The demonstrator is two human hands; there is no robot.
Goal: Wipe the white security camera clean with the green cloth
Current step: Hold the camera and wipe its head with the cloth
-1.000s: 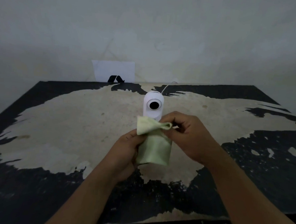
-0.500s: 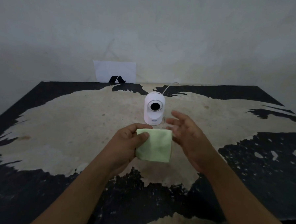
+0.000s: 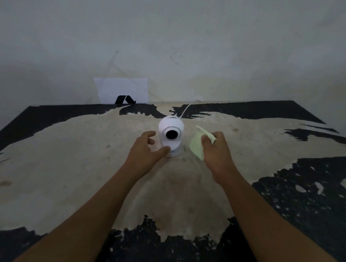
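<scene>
The white security camera stands upright in the middle of the worn table, its dark lens facing me and a white cable running off behind it. My left hand is at the camera's left side, fingers spread, thumb touching its base. My right hand is just right of the camera and holds the folded green cloth, which hangs a short gap away from the camera's body.
A white sheet of paper with a black mark leans against the wall at the table's back edge. The tabletop is black with a large pale, worn patch. The wall rises close behind.
The cloth has passed from my left hand to my right hand. Both hands have moved forward to either side of the camera, the left one now touching its base.
</scene>
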